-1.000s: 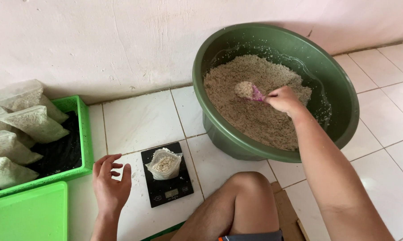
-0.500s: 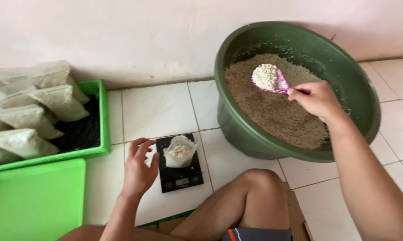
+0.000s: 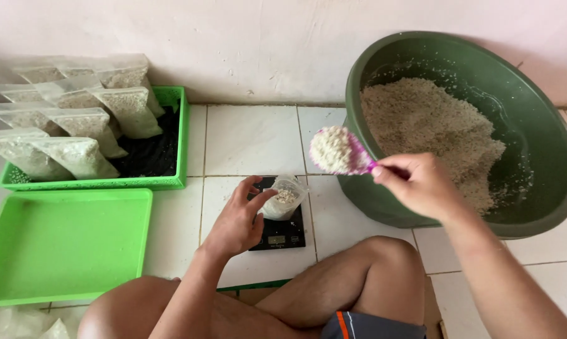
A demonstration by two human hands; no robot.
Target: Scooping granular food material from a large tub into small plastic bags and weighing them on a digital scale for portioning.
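The right hand [image 3: 421, 185], clenched on a pink plastic scoop [image 3: 338, 152] heaped with pale grain, had swung from the big green plastic basin [image 3: 547, 150] toward the small clear plastic bag [image 3: 283, 196] on the black digital scale [image 3: 277, 231]. The left hand [image 3: 238, 220], fingers curled, held the bag's mouth open.

Scoop: small pink plastic scoop [image 3: 352, 157], heaped with pale grain, tilted, held in air off the left rim of the big green basin.
Bag: small clear plastic bag [image 3: 282, 198], partly filled with the same grain, mouth open, upright on the black digital scale [image 3: 278, 235], at its far edge.
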